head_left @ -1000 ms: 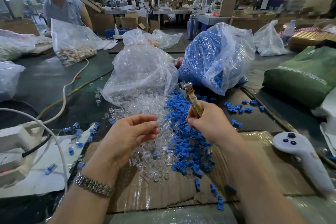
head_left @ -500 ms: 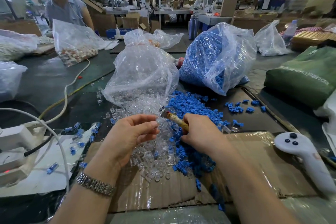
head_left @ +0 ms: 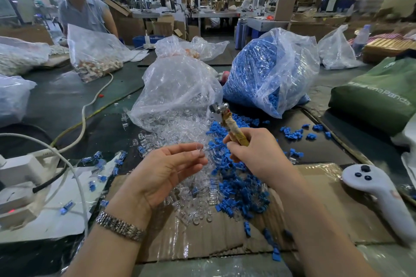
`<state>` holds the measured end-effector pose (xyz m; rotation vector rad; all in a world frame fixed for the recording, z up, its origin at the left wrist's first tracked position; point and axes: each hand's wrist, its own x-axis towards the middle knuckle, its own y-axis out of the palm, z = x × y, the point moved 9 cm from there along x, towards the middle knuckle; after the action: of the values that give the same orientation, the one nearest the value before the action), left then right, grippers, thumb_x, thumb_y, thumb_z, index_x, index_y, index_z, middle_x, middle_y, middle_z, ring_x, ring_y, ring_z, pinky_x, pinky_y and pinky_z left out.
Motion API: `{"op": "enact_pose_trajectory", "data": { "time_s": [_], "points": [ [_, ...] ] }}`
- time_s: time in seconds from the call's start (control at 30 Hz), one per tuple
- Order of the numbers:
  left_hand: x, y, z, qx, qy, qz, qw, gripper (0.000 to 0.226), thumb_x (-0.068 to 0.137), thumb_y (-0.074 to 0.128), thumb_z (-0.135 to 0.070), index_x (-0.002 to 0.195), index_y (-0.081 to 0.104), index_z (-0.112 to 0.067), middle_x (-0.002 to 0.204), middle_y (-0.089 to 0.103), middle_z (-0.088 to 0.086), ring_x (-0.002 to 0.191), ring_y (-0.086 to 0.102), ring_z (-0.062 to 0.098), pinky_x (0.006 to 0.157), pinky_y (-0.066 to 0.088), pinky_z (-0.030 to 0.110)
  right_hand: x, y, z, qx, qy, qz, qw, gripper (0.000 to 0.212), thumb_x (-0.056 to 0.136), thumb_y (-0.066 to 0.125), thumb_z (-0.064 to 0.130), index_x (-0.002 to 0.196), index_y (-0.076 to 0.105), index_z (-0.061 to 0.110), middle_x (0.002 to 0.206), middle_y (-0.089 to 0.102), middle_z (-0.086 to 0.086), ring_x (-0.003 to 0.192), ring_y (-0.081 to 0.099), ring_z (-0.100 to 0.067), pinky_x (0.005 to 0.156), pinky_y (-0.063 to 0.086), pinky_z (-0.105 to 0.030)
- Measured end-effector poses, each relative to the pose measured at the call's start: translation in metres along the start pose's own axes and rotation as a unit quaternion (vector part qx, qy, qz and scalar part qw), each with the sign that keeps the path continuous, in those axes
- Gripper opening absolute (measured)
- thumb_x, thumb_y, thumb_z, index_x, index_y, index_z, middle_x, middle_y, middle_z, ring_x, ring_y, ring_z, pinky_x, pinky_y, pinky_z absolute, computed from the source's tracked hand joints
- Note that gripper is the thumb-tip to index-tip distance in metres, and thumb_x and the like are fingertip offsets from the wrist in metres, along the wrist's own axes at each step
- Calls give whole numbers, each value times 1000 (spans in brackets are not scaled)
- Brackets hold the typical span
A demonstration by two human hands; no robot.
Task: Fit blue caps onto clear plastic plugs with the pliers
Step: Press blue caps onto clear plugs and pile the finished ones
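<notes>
The right hand (head_left: 254,153) has swung the pliers (head_left: 229,125) back up from their low, leftward tilt of half a second ago; the metal head now points away above the blue caps (head_left: 238,189). The left hand (head_left: 166,171) now pinches what looks like 1 clear plug (head_left: 199,150) at its fingers (head_left: 191,153).

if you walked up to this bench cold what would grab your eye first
Probably the big clear bag stuffed with blue caps at the back right, and beside it the clear bag spilling transparent plugs toward the middle. Both spill into a mixed blue and clear heap on the cardboard in front. Over that heap the right hand grips taped-handled pliers pointing up, while the left hand pinches one clear plug at its fingertips.
</notes>
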<state>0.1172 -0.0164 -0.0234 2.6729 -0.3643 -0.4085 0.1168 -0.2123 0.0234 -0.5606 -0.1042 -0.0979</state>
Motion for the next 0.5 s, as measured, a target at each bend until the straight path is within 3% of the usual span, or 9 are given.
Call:
{"op": "enact_pose_trajectory", "data": {
  "time_s": [0.17,0.23,0.5],
  "points": [
    [-1,9,2,-28,-10,17,999,24,72,77,1,96,79,2,105,75,25,93,76,29,70,61,25,-8,8,15,209,-12,66,976,4,95,70,12,95,72,8,77,75,-8,76,76,-22,82,62,-37],
    [-1,11,2,-41,-8,23,999,19,75,76,5,94,78,3,107,74,25,96,76,30,72,61,25,-12,9,22,259,-23,84,962,8,94,71,12,98,72,5,78,73,-10,77,74,-25,83,62,-36],
    [-4,15,-7,-40,31,29,998,15,73,75,5,83,79,-5,92,76,17,84,76,22,68,60,24,-20,16,39,211,-76,103,969,5,96,68,10,94,72,7,73,72,0,71,71,-13,72,57,-21]
  ]
}}
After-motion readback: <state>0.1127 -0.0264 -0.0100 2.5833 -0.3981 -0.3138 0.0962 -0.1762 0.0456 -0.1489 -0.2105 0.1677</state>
